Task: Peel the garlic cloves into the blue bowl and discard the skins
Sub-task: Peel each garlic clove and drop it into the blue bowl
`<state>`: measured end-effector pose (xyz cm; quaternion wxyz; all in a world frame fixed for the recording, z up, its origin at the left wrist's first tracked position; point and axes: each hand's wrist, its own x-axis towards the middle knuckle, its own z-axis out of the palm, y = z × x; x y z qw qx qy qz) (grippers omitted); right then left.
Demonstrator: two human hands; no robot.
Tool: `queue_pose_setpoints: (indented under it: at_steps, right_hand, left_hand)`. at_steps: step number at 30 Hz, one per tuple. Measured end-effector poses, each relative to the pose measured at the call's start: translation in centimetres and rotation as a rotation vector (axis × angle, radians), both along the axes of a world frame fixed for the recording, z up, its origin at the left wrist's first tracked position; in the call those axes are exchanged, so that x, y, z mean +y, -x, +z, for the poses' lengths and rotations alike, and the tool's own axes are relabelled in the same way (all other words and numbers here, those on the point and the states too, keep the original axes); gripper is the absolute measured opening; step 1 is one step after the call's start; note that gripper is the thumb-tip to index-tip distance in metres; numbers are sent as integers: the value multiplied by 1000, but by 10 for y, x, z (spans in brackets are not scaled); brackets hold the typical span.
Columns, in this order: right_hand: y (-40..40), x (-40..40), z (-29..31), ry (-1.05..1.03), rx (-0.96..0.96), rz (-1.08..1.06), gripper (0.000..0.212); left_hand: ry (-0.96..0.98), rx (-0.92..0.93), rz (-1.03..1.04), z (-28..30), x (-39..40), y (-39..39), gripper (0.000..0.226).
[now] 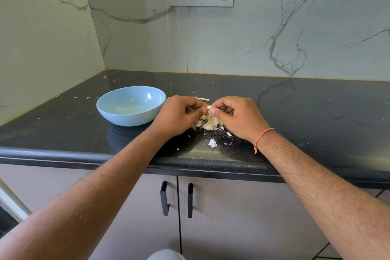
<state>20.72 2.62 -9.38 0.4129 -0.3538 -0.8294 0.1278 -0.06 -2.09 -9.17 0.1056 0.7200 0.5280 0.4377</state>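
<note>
Here, at the frame's centre, the left hand (179, 115) and right hand (236, 115) both pinch one garlic clove (209, 107), so peel over the skin pile (211, 122), then drop it left into the blue bowl (130, 105).

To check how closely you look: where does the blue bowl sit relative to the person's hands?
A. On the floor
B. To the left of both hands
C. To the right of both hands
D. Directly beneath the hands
B: the bowl stands on the counter left of the left hand and right hand, which pinch a clove between them.
</note>
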Motion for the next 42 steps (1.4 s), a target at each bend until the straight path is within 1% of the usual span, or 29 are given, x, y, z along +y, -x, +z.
queue_pose_setpoints:
  at_steps: [9,17,19,23,28,31,35,42]
  right_hand:
    - [-2,1,-1,-94,-32,12,10]
    - [0,-1,-1,-178,-78,51,11]
    - [1,-2,0,-178,-65,59,12]
    - [-1,-1,2,-155,28,34,13]
    - [-3,1,1,-135,41,12,9]
    - [-3,1,2,-131,7,22,8]
    - [-3,0,1,-146,-32,23,11]
    - [-2,-1,2,-287,-151,-13,16]
  left_hand:
    - [17,-50,-12,0,-1,0,4]
    - [42,-56,-7,1,-1,1,10]
    - [56,-37,13,1,0,1,11]
    - [65,21,44,-1,2,1,10]
    - [42,8,16,-1,-2,2,19]
    - [-3,-58,-15,1,-4,0,16]
    - [-20,-62,-26,0,-3,0,13]
    - [-20,-65,-1,1,-5,-1,11]
